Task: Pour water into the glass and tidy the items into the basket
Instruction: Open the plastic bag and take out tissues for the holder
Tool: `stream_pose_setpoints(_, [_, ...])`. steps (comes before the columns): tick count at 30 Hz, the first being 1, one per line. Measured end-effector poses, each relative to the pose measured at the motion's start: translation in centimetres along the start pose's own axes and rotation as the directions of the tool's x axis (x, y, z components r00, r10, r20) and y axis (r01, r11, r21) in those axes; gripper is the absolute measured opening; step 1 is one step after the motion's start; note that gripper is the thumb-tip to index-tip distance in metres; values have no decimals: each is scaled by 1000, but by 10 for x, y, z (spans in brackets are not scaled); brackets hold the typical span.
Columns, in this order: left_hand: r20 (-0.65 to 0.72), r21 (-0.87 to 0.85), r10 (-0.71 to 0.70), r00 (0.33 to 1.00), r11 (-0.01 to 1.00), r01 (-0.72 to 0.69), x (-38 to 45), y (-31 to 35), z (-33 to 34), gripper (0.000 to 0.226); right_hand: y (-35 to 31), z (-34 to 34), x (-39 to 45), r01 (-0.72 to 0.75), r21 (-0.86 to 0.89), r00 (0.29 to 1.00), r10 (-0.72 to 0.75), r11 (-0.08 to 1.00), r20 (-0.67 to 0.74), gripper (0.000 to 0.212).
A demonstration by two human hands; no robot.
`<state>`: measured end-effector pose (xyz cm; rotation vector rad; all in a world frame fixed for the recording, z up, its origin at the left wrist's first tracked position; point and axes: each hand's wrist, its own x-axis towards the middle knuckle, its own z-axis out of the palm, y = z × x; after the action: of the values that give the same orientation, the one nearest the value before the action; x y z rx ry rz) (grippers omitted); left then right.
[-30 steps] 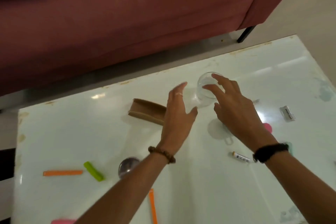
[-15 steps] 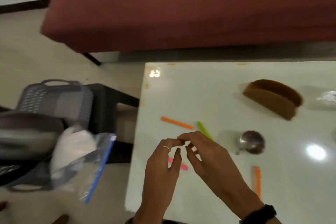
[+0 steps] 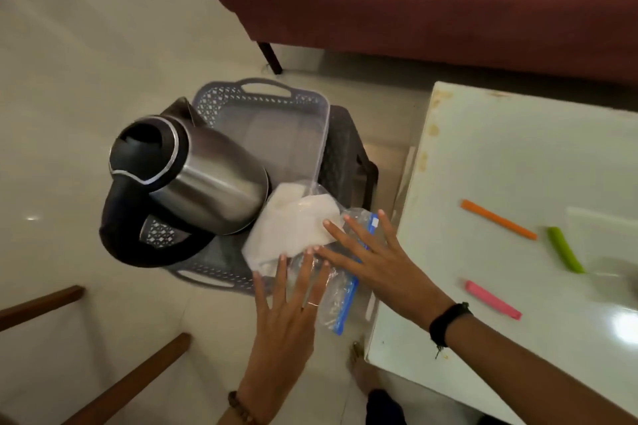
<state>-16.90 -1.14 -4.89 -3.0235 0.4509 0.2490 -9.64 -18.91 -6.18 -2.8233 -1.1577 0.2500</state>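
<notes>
A grey lattice basket (image 3: 262, 97) sits on a dark stool left of the white table (image 3: 483, 155). Inside it stands a steel kettle (image 3: 203, 179) with a black lid and handle. A clear zip bag (image 3: 293, 228) of white powder with a blue seal hangs over the basket's near right corner. My left hand (image 3: 290, 307) hovers with fingers spread, its tips at the bag's lower edge. My right hand (image 3: 376, 262) is also spread, fingertips touching the bag near the blue seal. Neither hand grips anything. The glass is out of view.
On the table lie an orange clip (image 3: 497, 219), a green clip (image 3: 564, 248) and a pink clip (image 3: 492, 299). A maroon sofa (image 3: 431, 0) fills the top. Wooden chair legs (image 3: 127, 379) cross the lower left floor.
My view has swung left from the glass and table to the basket. Both hands left the glass, met over the table edge, and now reach spread toward the bag.
</notes>
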Motion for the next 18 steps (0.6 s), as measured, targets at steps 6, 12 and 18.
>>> stream_pose_setpoints(6, [-164, -167, 6, 986, 985, -34, 5, -15, -14, 40, 2, -15, -1, 1, 46, 992, 4, 999, -126, 80])
stream_pose_setpoints(12, [-253, -498, -14, 967, 859, -118, 20, 31, -70, 40, 20, -57, -38, -197, 624, 819, 477, 756, -319, 42])
stream_pose_setpoints(18, [-376, -506, 52, 925, 824, -253, 39, 132, -114, 36, 71, -96, -101, -90, 950, 589, 754, -298, 292, 53])
